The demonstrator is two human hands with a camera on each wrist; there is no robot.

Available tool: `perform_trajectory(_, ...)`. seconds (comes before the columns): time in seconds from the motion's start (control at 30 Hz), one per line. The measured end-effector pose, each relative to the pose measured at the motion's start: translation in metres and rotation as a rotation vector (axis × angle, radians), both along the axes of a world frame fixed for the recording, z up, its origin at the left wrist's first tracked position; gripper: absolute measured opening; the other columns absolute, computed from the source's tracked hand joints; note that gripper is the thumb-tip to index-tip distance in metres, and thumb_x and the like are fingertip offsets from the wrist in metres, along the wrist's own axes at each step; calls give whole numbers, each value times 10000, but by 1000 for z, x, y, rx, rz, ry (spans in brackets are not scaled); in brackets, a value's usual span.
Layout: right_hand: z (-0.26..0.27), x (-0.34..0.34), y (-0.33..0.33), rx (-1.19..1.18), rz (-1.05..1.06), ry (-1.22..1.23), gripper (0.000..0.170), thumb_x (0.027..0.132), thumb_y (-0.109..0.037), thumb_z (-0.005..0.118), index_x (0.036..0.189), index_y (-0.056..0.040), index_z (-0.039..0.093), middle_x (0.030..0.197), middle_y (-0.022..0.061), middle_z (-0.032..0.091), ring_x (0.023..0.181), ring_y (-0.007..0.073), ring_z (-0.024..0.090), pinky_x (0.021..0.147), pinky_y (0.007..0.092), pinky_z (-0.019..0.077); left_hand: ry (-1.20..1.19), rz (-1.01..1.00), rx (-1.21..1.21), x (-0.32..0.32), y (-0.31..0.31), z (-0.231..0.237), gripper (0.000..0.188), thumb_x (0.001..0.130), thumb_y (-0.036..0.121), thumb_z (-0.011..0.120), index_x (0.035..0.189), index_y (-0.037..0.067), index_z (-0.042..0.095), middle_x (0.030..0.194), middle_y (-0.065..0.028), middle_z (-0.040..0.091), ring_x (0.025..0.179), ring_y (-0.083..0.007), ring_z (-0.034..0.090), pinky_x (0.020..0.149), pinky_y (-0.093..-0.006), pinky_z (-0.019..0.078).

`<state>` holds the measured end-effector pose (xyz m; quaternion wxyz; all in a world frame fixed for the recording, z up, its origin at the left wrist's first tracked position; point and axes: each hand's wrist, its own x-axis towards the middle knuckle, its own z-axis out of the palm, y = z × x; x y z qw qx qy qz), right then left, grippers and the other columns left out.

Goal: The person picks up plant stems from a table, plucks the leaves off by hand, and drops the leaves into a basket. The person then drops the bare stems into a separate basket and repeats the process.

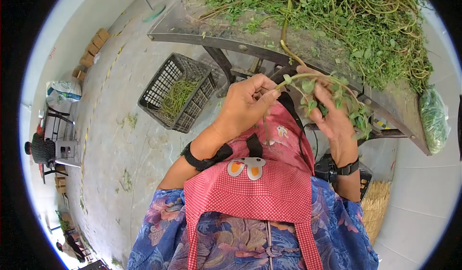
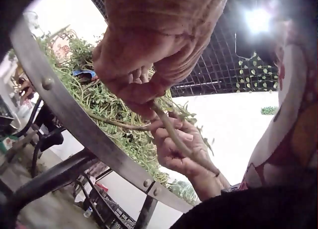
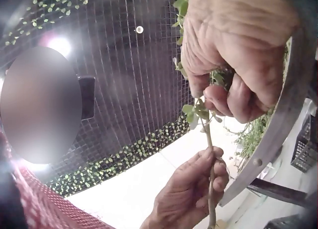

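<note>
In the head view the left hand (image 1: 245, 107) pinches a thick green stem (image 1: 288, 77) between thumb and fingers above the apron. The right hand (image 1: 333, 118) has its fingers curled round the leafy part (image 1: 344, 94) of the plant. Seen from the left wrist, the stem (image 2: 174, 134) slants down from the left hand (image 2: 154, 45), with the right hand (image 2: 184, 149) beyond it. In the right wrist view the right hand (image 3: 238, 50) grips small leaves (image 3: 198, 111) at one end, while the left hand (image 3: 191, 189) holds the stem (image 3: 211, 179) lower down.
A heap of leafy plants (image 1: 346, 29) covers much of the dark-edged table (image 1: 216, 31). Below it on the floor, a black crate (image 1: 195, 104) holds green stems (image 1: 178, 96). A filled plastic bag (image 1: 434, 120) hangs at the table's right end. Stools and another person are far left.
</note>
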<state>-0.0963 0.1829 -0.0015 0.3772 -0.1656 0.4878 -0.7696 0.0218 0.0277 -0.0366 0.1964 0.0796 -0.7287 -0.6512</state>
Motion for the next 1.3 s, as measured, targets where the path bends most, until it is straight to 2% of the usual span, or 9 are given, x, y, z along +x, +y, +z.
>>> perform_trajectory(0.27,-23,-10,0,78,83,196,186,860,-194,624,992,-63,620,777,-28,585,583,20,454,444,169,315,-19,-80,80,2,8,10,117,870,105,583,905,-7,580,663,-5,578,585,-45,517,527,-214,433)
perform_trajectory(0.43,-37,-17,5,399,80,919,228,855,-232,613,980,-42,617,774,-2,617,611,48,512,500,203,387,-50,-119,74,-1,4,7,111,877,93,564,907,-12,588,685,-9,585,597,-49,522,540,-214,442)
perform_trajectory(0.53,-5,-11,10,445,331,473,261,861,-269,609,982,-37,612,796,14,635,653,60,552,510,205,406,-84,-53,-50,-3,2,3,123,889,101,547,894,-15,585,692,-3,579,598,-49,523,542,-215,447)
perform_trajectory(0.63,-9,-2,3,330,99,113,281,869,-295,603,978,-37,609,790,38,635,596,59,547,461,182,393,-41,-67,5,-5,5,6,130,886,107,548,881,-19,582,677,-7,579,595,-46,523,538,-214,445)
perform_trajectory(0.73,-14,-9,2,72,259,47,297,857,-312,623,977,-41,608,776,41,624,556,49,532,416,156,373,-36,-96,86,-4,9,10,124,873,103,559,869,-19,580,667,-10,594,589,-39,526,532,-211,439)
perform_trajectory(0.87,-12,-3,-2,130,227,98,268,857,-273,627,961,-26,611,761,37,619,546,36,519,393,147,360,-34,-40,-113,-3,11,13,120,856,98,573,855,-21,584,661,-34,608,580,-42,535,526,-216,439)
perform_trajectory(1.03,-6,-5,-3,496,202,572,137,849,-154,611,845,-19,636,679,9,592,595,64,536,449,226,423,-49,-4,-158,-1,12,15,124,839,96,583,843,-28,582,649,-68,608,576,-69,547,535,-236,443)
perform_trajectory(1.23,-7,-5,-3,390,101,1362,145,799,-79,605,887,36,607,643,55,576,612,122,534,597,322,440,-63,-15,-326,-1,12,10,119,873,98,555,900,-15,582,662,-4,560,585,-42,519,527,-220,436)
perform_trajectory(1.3,-7,-11,-1,438,165,1318,136,789,-78,612,870,31,620,653,58,586,609,127,541,580,302,436,-74,-42,-325,-1,10,9,119,881,116,559,899,1,588,661,10,554,599,-32,510,524,-211,416)
